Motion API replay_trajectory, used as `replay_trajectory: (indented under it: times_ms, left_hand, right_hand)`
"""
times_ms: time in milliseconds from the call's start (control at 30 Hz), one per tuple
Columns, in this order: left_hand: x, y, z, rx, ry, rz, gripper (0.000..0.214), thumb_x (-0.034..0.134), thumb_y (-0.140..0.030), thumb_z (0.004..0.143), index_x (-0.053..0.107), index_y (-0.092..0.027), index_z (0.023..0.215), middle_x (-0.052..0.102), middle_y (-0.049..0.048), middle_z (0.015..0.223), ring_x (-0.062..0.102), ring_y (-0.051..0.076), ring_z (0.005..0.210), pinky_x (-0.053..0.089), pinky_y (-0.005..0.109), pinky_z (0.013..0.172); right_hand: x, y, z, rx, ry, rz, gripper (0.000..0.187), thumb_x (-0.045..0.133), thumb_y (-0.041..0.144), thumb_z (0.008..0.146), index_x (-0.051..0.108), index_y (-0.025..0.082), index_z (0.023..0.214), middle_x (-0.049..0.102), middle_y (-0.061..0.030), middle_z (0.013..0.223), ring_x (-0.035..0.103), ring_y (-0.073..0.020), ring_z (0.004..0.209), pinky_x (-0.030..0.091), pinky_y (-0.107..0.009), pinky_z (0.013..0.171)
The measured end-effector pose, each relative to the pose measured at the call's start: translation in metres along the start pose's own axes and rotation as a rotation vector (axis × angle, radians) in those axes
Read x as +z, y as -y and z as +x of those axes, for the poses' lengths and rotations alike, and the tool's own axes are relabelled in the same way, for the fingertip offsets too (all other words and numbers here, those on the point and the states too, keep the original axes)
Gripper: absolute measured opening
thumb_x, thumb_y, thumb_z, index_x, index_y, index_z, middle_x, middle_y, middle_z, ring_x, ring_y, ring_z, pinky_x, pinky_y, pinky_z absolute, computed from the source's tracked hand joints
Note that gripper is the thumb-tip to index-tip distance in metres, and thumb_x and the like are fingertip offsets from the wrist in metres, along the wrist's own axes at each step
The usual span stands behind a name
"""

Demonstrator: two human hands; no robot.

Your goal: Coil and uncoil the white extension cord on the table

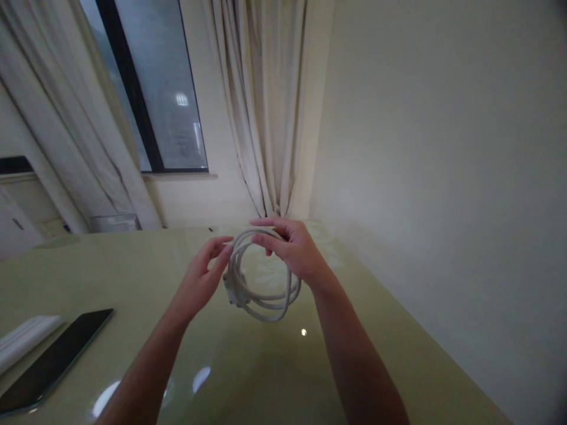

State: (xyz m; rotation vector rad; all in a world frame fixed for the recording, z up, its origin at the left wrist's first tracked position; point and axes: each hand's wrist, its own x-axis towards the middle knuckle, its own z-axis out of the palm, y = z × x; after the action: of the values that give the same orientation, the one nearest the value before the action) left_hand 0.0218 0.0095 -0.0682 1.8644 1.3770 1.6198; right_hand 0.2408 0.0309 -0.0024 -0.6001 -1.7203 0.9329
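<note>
A pale grey cable (270, 300) is wound into a loose round coil of several turns above the table. My right hand (290, 245) grips the top right of the coil between thumb and fingers. At the coil's upper left, my left hand (206, 268) is closed in a light pinch, its thumb and fingertips on the cable. Bulky plug-like ends (234, 292) show at the lower left of the coil; their exact type is too blurred to tell.
The glossy greenish table (248, 372) meets a plain wall (443, 177) on the right. On the left lie a black flat tablet-like device (55, 360) and a long white object (29, 336). A tiny dark item (211, 229) lies at the far edge, before curtains (270, 106) and a window (163, 88).
</note>
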Motion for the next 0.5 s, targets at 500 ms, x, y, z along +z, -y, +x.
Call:
replay_trajectory:
  times_ms: [500]
  left_hand:
    - [-0.020, -0.042, 0.010, -0.093, 0.214, -0.002, 0.036, 0.066, -0.055, 0.088, 0.063, -0.021, 0.075, 0.043, -0.0034, 0.061, 0.038, 0.013, 0.054, 0.030, 0.023, 0.046]
  right_hand:
    - [0.021, -0.021, 0.009, 0.214, -0.059, 0.175, 0.087, 0.101, 0.041, 0.058, 0.067, 0.019, 0.135, 0.073, -0.0017, 0.098, 0.065, -0.0151, 0.082, 0.054, -0.029, 0.075]
